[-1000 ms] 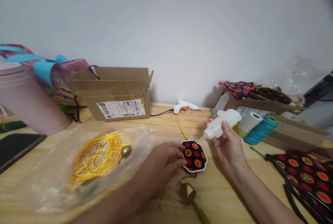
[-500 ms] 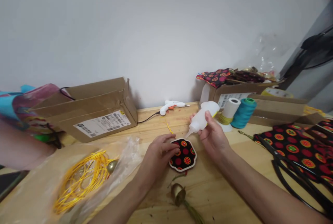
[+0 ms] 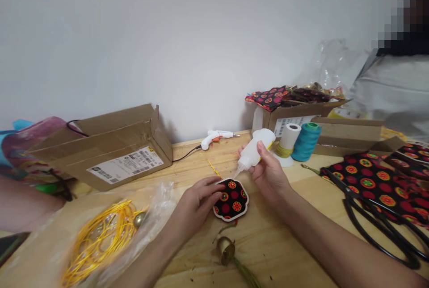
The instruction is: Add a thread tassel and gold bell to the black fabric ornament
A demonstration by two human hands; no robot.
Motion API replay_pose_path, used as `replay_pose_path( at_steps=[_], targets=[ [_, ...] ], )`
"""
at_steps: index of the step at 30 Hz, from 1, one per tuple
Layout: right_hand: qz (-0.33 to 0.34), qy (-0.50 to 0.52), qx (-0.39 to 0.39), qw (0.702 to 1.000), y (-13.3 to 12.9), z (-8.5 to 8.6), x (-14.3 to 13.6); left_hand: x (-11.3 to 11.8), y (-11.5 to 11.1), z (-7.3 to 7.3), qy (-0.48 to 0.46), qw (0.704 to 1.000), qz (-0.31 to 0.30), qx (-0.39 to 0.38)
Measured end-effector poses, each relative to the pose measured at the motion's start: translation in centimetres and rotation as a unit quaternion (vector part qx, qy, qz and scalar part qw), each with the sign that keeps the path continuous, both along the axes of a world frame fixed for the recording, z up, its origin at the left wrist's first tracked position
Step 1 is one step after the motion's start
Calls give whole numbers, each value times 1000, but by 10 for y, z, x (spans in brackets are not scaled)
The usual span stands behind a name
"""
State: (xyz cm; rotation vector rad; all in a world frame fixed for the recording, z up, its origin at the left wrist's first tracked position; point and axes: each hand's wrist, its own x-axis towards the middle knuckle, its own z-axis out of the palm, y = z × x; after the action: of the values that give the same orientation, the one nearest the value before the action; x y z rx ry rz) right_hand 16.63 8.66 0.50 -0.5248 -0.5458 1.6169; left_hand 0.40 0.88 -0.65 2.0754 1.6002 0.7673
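My right hand (image 3: 268,174) is closed round a translucent white squeeze bottle (image 3: 257,148), tipped with its thin nozzle pointing down and left. The nozzle tip is at the upper edge of a scalloped pendant (image 3: 230,207); whether it touches cannot be made out. Black fabric with red and orange flowers covers the pendant, inside a pale rim. On its left side my left hand (image 3: 197,201) grips the edge, fingertips lying over the fabric. A yellow cord (image 3: 214,169) comes out at the pendant's top. Below it lies a brass-coloured bell (image 3: 225,250) with a green tassel.
Left stand an open cardboard box (image 3: 124,145) and a plastic bag of yellow cord (image 3: 100,239). A white glue gun (image 3: 217,138) lies by the wall. Right are a teal thread spool (image 3: 306,141), black scissors (image 3: 372,221) and patterned fabric (image 3: 375,181). Another person is at upper right.
The view has shifted slightly, bringing a person into the upper right. The bottle's nozzle has come a little nearer to the pendant's top edge. Both hands keep their hold.
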Motion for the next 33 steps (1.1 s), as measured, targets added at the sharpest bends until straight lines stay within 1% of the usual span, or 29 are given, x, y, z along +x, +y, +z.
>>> replay_pose_path(
  at_steps=[4,7,9,13,22,25,28,31,33],
  targets=[
    [4,4,-3,1000,-1,0,0,-7,-13,4,103,992,-69,28],
    [7,6,-8,1000,-2,1,-1,-11,-18,2,167,977,-117,68],
    [9,6,-10,1000,-2,1,-1,-12,-17,-1,214,964,-127,88],
    [6,8,-14,1000,-2,2,0,-12,-14,-5,296,944,-115,93],
    [6,16,-26,1000,-2,4,-1,-14,-15,-6,293,945,-110,89],
    [14,31,-38,999,-1,14,7,-14,-15,-8,281,949,-111,92],
    [32,100,-45,993,2,29,23,-15,-16,-9,270,953,-107,88],
    [35,157,-10,987,5,41,38,-14,-17,-7,254,957,-108,83],
    [51,165,5,985,5,42,43,-13,-19,-2,234,963,-111,80]
  ],
)
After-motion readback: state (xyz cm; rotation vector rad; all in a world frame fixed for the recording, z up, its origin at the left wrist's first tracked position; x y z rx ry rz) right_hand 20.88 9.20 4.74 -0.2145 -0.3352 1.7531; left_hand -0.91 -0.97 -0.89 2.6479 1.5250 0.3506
